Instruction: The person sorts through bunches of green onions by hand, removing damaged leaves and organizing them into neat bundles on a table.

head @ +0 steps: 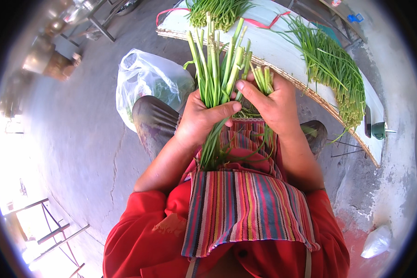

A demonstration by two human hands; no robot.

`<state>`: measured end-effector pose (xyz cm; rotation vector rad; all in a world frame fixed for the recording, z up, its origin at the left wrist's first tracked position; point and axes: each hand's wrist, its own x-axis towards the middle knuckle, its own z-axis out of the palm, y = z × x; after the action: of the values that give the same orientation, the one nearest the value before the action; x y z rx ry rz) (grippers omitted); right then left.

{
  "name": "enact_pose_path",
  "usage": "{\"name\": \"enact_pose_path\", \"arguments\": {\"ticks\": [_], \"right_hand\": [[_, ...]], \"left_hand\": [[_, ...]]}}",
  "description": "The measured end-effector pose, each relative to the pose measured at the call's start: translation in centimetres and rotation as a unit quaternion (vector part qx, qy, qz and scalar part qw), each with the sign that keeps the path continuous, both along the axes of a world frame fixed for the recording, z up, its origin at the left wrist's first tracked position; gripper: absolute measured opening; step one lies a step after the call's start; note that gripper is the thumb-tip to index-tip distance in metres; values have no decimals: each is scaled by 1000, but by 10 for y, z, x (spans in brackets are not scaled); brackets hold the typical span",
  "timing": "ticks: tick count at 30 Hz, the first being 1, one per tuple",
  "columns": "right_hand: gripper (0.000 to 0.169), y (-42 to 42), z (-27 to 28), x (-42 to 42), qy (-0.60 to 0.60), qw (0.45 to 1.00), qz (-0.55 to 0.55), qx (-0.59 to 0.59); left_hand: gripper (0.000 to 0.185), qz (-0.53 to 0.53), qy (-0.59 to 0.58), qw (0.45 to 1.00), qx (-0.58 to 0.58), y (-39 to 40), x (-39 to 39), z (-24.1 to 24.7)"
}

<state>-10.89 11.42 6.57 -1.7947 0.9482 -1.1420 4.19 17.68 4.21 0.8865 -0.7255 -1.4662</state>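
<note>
A loose bunch of long green stems [212, 74] is held by my left hand [208, 113], with pale cut ends pointing away from me and thin leaves hanging down to my lap. Close on its right, my right hand [274, 99] grips a smaller bundle of stems [264, 80]; their cut ends show above the curled fingers. My right thumb touches the edge of the larger bunch. Behind the hands, more loose green leaves [246, 112] lie partly hidden, low between my knees. A striped apron [250, 208] covers my front.
A white board table [281, 48] curves across the far side, bearing a heap of green stalks [333, 73], another bunch [220, 14] and red ribbon [264, 24]. At its right end stands a green cup [378, 130] beside a dark phone-like object [368, 121]. A clear plastic bag [149, 80] of greens rests by my left knee.
</note>
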Motion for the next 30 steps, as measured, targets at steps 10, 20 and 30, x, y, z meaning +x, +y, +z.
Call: {"name": "enact_pose_path", "arguments": {"ticks": [10, 20, 30], "right_hand": [[18, -32, 4, -31, 16, 986, -160, -34], [28, -9, 0, -20, -142, 950, 60, 272], [20, -39, 19, -41, -358, 908, -37, 213]], "left_hand": [[17, -25, -13, 999, -21, 0, 6, -11], [20, -69, 49, 996, 21, -2, 2, -12], [25, -110, 158, 981, 28, -5, 10, -17]]}}
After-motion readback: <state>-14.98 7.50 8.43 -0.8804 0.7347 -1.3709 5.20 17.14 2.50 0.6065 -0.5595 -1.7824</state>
